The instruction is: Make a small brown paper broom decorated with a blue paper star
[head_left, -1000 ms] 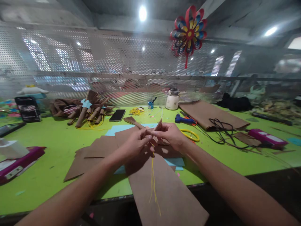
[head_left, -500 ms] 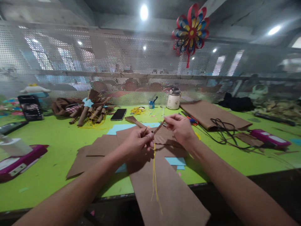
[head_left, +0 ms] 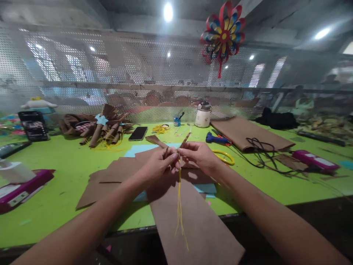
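Note:
Close together over the brown paper, my left hand [head_left: 167,161] and my right hand [head_left: 198,154] both pinch a thin brown paper strip [head_left: 186,138]. Its far end sticks up past my right fingers; the part between the fingertips is mostly hidden. Yellow strings [head_left: 179,206] hang down from my left fingers. Under them, a large brown paper sheet [head_left: 193,224] reaches over the table's front edge. Beyond my left hand lies a brown paper piece with a flared end [head_left: 153,139]. Light blue paper [head_left: 205,188] shows beneath the brown sheets.
A blue glue gun [head_left: 216,138] and a yellow ring [head_left: 227,157] lie right of my hands. Behind stand a white bottle [head_left: 202,117] and a phone [head_left: 138,133]. Rolled brown paper bundles [head_left: 99,130] sit back left. Black cable [head_left: 261,151] runs to a purple power strip [head_left: 316,162].
My right hand has moved left and closer to my left hand, sliding down along the strip. The glue gun and yellow ring now show more fully.

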Motion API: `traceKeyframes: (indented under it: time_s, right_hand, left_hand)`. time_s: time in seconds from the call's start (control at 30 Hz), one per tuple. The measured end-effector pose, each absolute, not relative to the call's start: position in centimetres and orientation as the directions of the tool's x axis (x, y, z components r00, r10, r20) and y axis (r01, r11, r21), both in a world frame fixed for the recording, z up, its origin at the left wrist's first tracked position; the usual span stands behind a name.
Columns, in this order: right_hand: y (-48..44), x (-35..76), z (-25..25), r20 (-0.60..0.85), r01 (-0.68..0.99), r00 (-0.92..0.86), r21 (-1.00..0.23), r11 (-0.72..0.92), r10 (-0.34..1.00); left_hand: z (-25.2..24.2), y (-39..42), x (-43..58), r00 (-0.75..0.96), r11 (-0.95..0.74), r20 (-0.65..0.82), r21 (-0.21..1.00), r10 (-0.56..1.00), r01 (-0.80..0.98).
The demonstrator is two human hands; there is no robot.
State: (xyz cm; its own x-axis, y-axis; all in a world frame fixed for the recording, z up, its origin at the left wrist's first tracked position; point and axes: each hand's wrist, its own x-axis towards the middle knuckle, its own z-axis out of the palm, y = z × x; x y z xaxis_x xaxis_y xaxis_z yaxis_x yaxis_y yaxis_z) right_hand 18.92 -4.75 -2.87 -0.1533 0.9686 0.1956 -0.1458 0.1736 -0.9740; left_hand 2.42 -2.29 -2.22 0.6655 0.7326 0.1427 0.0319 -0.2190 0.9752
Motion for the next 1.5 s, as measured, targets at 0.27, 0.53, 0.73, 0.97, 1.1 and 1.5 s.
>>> traceKeyframes:
  time_s: [0.27,0.53,0.73,0.97,1.1,1.5]
  right_hand:
    - [-5.0,18.9,-2.4,0.313,-0.023,-0.036,-0.950,0.312,0.949]
    - [-5.3,18.6,-2.2,0.367,0.076,-0.055,-0.926,0.370,0.929]
    - [-5.4,18.4,-2.3,0.386,0.178,-0.046,-0.905,0.388,0.921]
    - [-5.5,17.9,-4.1,0.680,0.541,-0.087,-0.582,0.608,0.728]
    - [-6.3,17.4,-4.2,0.748,0.661,-0.249,-0.333,0.672,0.615]
    - [-5.1,17.4,-4.2,0.600,0.443,0.009,-0.719,0.535,0.800]
  left_hand:
    - [-2.2,-2.2,2.2,0.706,-0.148,0.039,0.984,0.707,0.094]
    - [-2.1,-2.3,2.2,0.696,-0.116,0.017,0.989,0.717,0.095]
    - [-2.2,-2.3,2.3,0.656,-0.065,0.002,0.995,0.754,0.072]
    - [-2.0,-2.7,2.5,0.559,-0.017,-0.064,0.990,0.827,0.139]
    - [-2.9,-2.1,2.5,0.548,0.028,-0.081,0.994,0.833,0.104]
    - [-3.9,-1.1,2.4,0.602,0.113,-0.067,0.993,0.796,-0.039]
